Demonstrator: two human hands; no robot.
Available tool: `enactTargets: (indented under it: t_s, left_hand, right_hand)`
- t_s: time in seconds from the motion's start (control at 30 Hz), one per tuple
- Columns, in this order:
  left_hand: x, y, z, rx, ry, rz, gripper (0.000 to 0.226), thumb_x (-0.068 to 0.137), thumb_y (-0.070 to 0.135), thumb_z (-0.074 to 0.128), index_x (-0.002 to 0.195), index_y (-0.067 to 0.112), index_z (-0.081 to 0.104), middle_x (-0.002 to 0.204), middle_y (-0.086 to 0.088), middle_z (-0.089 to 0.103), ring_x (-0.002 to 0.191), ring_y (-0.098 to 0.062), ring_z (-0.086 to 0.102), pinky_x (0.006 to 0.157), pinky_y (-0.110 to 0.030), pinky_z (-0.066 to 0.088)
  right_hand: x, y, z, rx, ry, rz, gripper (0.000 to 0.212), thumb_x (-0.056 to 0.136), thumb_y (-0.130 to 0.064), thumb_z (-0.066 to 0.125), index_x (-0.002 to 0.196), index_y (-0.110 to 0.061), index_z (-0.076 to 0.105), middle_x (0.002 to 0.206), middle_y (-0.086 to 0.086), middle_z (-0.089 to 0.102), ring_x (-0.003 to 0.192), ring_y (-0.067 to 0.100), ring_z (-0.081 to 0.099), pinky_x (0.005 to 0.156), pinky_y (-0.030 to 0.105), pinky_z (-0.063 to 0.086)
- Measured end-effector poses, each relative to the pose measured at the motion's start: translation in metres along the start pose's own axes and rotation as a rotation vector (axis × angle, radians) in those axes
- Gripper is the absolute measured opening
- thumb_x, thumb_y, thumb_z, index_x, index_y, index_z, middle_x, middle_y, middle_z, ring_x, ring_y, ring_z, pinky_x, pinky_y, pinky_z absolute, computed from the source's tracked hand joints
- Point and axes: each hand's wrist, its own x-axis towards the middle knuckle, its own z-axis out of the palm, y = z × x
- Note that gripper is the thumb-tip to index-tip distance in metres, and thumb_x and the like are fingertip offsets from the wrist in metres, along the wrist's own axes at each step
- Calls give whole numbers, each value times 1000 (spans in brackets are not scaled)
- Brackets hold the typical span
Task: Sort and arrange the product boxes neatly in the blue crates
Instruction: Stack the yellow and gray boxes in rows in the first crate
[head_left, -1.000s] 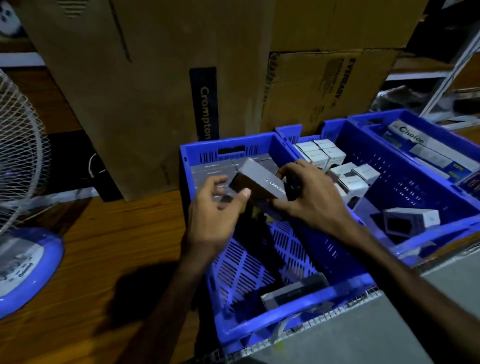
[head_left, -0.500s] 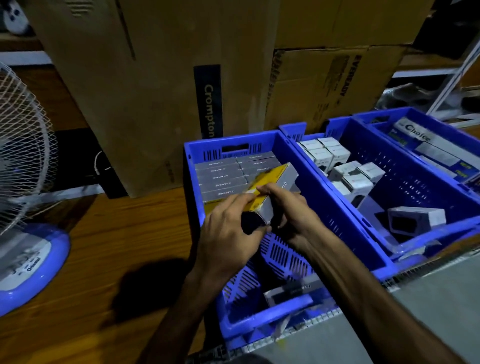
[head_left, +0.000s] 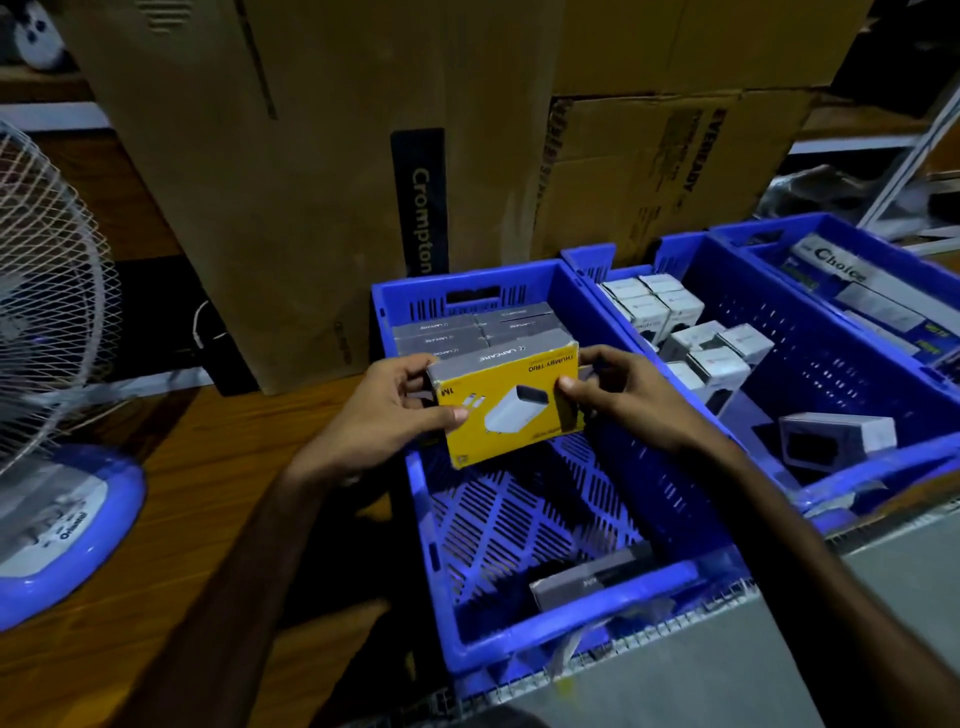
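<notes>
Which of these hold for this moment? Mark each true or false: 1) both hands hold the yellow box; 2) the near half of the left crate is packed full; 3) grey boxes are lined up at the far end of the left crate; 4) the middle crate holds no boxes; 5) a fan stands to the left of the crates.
1) True: the left hand and right hand grip the yellow box by its ends.
2) False: the near half of the left crate is mostly bare floor, with one grey box lying there.
3) True: the grey boxes sit in rows at the far end.
4) False: the middle crate holds white boxes.
5) True: the fan stands on the left.
</notes>
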Motion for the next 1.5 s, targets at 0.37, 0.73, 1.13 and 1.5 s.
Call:
enactTargets:
  t_s: [0.37,0.73,1.13,1.5]
  left_hand:
    - [30,13,0,820,43,238,45,72,43,82,112,25,73,102,11,75,93,-6,69,85,-27,56]
    - [76,-8,-1,1296,-83,311,25,84,39,79,83,23,60,87,3,62,85,-22,61,71,-39,51]
    - [106,-38,10,1478,-112,45,34,80,31,84,76,28,50,95,2,54,85,-20,56,65,-32,43]
    - [107,-46,31,1483,-92,-108,50,71,18,92,77,24,43,100,-4,60,89,-26,58,67,-36,44]
  right_hand:
    - [31,25,12,-97,-187,-111,37,96,-21,68,126,-9,51,92,38,59,80,41,65,77,54,53]
    - [52,39,-12,-720,80,-176,51,93,-31,66,140,-34,47,118,-8,69,117,19,64,96,46,48]
    - [27,89,-83,-832,282,69,58,94,-58,57,144,-30,45,139,4,49,131,27,46,98,53,34]
    - [29,97,-86,-722,261,49,62,92,-61,58,144,-31,44,144,2,52,129,25,52,104,59,37]
